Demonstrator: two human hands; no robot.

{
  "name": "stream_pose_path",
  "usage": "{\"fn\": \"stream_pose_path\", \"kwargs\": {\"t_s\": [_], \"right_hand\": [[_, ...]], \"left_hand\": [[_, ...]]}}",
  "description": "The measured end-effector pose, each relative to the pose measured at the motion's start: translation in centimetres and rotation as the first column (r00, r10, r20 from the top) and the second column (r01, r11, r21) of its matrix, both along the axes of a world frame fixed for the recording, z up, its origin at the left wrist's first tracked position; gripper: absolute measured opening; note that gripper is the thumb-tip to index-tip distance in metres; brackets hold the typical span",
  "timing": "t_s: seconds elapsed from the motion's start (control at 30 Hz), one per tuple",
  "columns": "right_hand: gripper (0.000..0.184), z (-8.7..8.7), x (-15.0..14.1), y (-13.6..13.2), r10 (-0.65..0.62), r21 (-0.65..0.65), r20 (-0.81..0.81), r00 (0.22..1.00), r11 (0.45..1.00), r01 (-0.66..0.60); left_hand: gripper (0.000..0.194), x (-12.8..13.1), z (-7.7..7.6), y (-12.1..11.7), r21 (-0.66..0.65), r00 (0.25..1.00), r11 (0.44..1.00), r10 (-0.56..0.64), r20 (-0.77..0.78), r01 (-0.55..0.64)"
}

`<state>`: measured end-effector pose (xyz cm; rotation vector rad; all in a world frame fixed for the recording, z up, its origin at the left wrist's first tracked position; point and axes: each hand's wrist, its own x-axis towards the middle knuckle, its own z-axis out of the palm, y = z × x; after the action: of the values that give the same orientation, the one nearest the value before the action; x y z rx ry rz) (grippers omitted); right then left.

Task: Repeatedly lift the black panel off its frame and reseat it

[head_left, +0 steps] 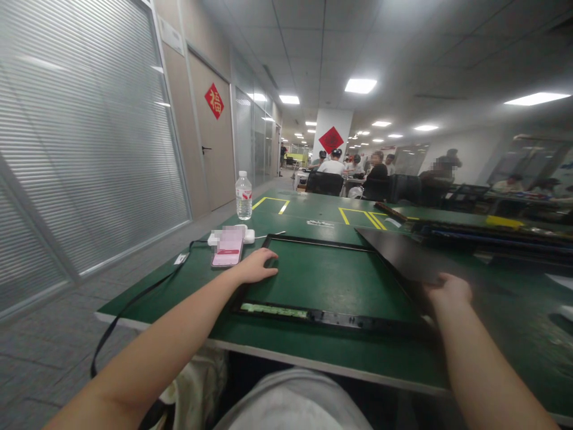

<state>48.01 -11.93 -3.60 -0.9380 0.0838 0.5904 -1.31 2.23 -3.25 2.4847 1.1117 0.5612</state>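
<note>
On the green tabletop in front of me lies a black rectangular frame, with the table showing through its middle. A strip with a pale green patch runs along its near side. My left hand rests at the frame's left side, its thumb and fingers apart and nothing in it. At the right, my right hand grips the near edge of a thin dark flat panel. The panel is tilted over the frame's right side and partly blurred.
A phone, a white adapter and a water bottle stand at the table's far left. A black strap hangs over the left edge. Dark stacked panels lie at right. People sit at tables farther back.
</note>
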Motion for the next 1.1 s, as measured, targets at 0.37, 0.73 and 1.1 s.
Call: {"fn": "stream_pose_path", "kwargs": {"t_s": [0.37,0.73,1.1], "right_hand": [[0.029,-2.0,1.5,0.9,0.055,-0.108,-0.105,0.993,0.992,-0.067],[0.032,-1.9,1.6,1.0,0.101,-0.092,-0.16,0.982,0.989,-0.116],[0.028,-1.0,0.2,0.7,0.105,-0.088,-0.136,0.985,0.989,-0.117]], "left_hand": [[0.045,0.0,0.0,-0.1,0.006,1.0,1.0,-0.016,-0.013,0.016],[0.041,0.0,-0.1,0.1,0.013,1.0,1.0,-0.014,0.016,0.014],[0.04,0.0,0.1,-0.1,0.009,1.0,1.0,-0.006,0.0,0.006]]}}
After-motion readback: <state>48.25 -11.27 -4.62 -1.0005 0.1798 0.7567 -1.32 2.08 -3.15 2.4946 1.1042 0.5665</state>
